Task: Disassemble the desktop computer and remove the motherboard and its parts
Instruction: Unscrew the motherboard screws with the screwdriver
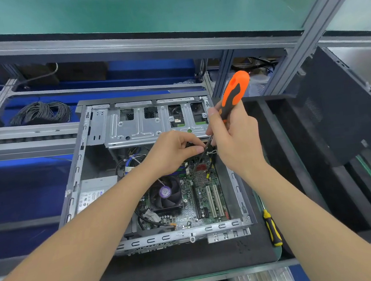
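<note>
Where the computer case [166, 237] lies: open, motherboard [187, 217] inside.
Left hand [172, 151]: inside case, fingertips pinching black cable [196, 164].
Right hand [234, 140]: above case, fingers wrapping orange screwdriver [234, 92].

Left hand [172, 151]: bare, uncovered from wrist to tips.
Right hand [234, 140]: bare, thumbnail short and plain.
Left forearm [92, 219]: bare skin to the frame's edge.
Right forearm [304, 208]: bare likewise.
</note>
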